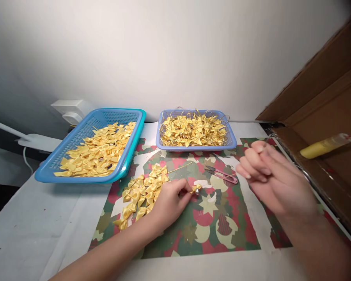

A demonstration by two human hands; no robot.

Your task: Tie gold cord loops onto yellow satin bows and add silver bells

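Observation:
My left hand (pixel 172 199) rests low over the patterned sheet. Its thumb and forefinger pinch a small yellow ribbon bow (pixel 195 189) with a silvery bead or bell on it. Raised at the right, my right hand (pixel 266 171) is closed, slightly blurred, with its fingertips pressed together. A faint thin sliver shows above those fingertips, too unclear to name. Several loose yellow ribbon bows (pixel 146 189) lie beside and partly behind my left hand. Between the two hands, farther back, lie pink-handled thread snips (pixel 222 174).
A blue basket (pixel 89 179) of yellow bows stands at the left. Another basket (pixel 195 148), holding bows with gold cords, is against the wall. A gold cord (pixel 179 168) lies on the camouflage-patterned sheet (pixel 175 246). Cardboard (pixel 316 97) with a yellow tube (pixel 324 146) borders the right.

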